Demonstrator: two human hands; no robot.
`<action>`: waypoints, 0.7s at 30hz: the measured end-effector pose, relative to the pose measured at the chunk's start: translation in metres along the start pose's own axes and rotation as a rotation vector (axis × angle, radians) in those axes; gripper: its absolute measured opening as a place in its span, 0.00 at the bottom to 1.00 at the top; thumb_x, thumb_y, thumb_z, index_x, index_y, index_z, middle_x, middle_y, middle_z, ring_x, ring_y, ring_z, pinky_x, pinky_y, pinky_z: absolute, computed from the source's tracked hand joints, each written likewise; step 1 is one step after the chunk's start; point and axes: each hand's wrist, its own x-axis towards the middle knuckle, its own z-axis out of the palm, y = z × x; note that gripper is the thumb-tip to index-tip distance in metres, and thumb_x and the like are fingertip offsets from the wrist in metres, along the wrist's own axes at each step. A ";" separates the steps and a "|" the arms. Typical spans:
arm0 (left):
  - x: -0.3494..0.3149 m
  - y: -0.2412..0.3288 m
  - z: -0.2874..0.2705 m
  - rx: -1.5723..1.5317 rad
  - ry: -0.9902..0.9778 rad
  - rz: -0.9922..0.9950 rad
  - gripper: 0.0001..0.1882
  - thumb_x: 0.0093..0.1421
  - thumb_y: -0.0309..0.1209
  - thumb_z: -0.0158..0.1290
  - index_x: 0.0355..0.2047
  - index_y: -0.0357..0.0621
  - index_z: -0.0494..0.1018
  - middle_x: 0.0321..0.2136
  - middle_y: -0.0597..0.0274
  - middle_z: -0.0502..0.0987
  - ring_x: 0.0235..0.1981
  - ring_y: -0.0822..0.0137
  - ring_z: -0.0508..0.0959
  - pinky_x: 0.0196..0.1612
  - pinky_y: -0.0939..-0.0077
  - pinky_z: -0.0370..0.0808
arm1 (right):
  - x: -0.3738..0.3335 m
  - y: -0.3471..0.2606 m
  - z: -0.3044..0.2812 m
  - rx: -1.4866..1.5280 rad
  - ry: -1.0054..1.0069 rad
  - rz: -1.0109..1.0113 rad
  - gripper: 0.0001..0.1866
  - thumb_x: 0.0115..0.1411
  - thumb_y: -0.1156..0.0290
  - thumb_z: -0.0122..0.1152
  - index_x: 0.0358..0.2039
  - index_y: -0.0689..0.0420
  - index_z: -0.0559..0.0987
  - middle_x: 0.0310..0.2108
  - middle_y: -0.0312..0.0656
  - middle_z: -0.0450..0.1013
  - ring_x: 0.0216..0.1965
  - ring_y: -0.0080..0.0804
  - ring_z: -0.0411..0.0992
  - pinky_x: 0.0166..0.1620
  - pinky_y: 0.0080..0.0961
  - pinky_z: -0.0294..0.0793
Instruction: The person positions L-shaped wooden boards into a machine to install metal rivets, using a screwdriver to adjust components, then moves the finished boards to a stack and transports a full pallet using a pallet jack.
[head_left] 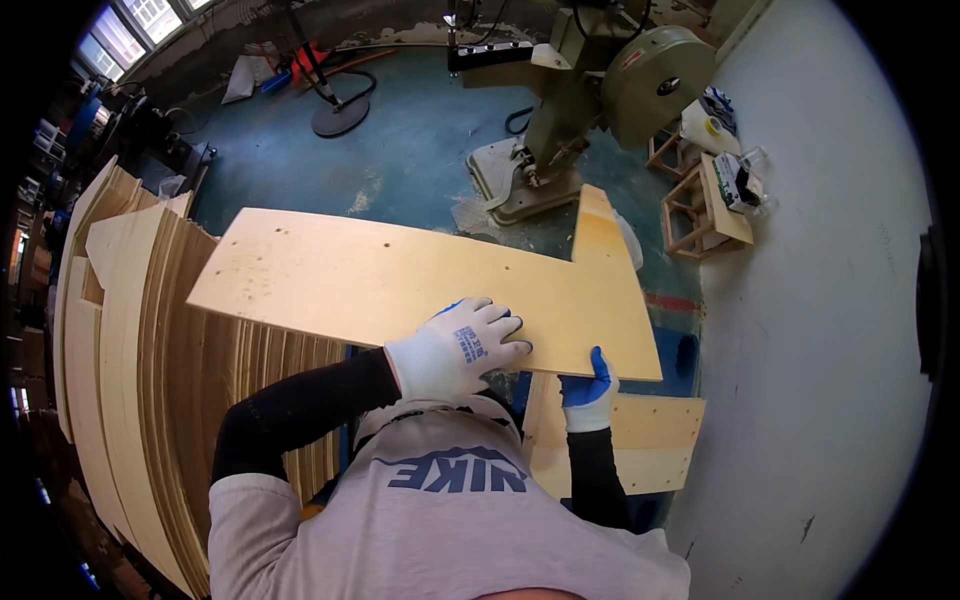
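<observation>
Holding notched wooden panel (400, 285) up front, overlapping stacked boards (130, 310) in view; apparently already cut.
Resting left hand (452, 352) on face, fingers slightly spread; pinching lower edge with right hand (590, 392). Probably leaving stack for later.

From my feed I can see a round-based stand (342, 118) on the blue floor (425, 140), windows (150, 16) top left, and by the white wall (815, 300) a wooden stool (715, 200) plus a yellow-capped jug (703, 137).
</observation>
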 end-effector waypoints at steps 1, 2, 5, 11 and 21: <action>0.002 -0.016 0.001 -0.079 0.018 -0.002 0.32 0.56 0.46 0.63 0.60 0.49 0.71 0.59 0.48 0.70 0.62 0.48 0.69 0.65 0.54 0.65 | 0.003 -0.004 -0.014 -0.009 0.009 -0.028 0.24 0.70 0.64 0.56 0.62 0.61 0.70 0.58 0.49 0.72 0.57 0.45 0.74 0.55 0.44 0.79; 0.003 -0.034 0.006 -0.167 0.032 -0.010 0.33 0.57 0.48 0.63 0.60 0.49 0.71 0.59 0.47 0.71 0.62 0.47 0.69 0.65 0.54 0.65 | 0.004 -0.008 -0.018 -0.023 0.022 -0.047 0.23 0.70 0.64 0.57 0.61 0.61 0.70 0.57 0.49 0.73 0.56 0.45 0.75 0.52 0.43 0.81; -0.013 -0.116 0.020 -0.206 0.335 -0.191 0.31 0.59 0.48 0.60 0.58 0.44 0.73 0.58 0.44 0.73 0.61 0.45 0.71 0.65 0.55 0.66 | 0.002 -0.016 0.000 -0.091 0.079 -0.255 0.19 0.70 0.64 0.56 0.57 0.61 0.74 0.52 0.50 0.77 0.46 0.43 0.81 0.40 0.35 0.87; -0.066 -0.336 0.068 -0.217 0.491 -0.757 0.34 0.64 0.50 0.54 0.61 0.38 0.70 0.63 0.36 0.67 0.66 0.41 0.64 0.68 0.53 0.62 | -0.004 -0.026 0.035 -0.128 0.179 -0.536 0.25 0.70 0.59 0.56 0.61 0.60 0.71 0.57 0.47 0.74 0.55 0.44 0.76 0.53 0.42 0.79; 0.015 -0.487 0.036 -1.096 0.196 -0.635 0.26 0.73 0.47 0.44 0.54 0.33 0.73 0.40 0.52 0.80 0.42 0.64 0.82 0.49 0.65 0.79 | -0.045 -0.017 0.121 -0.056 0.425 -0.866 0.27 0.68 0.57 0.58 0.62 0.59 0.71 0.59 0.49 0.73 0.59 0.46 0.72 0.60 0.45 0.74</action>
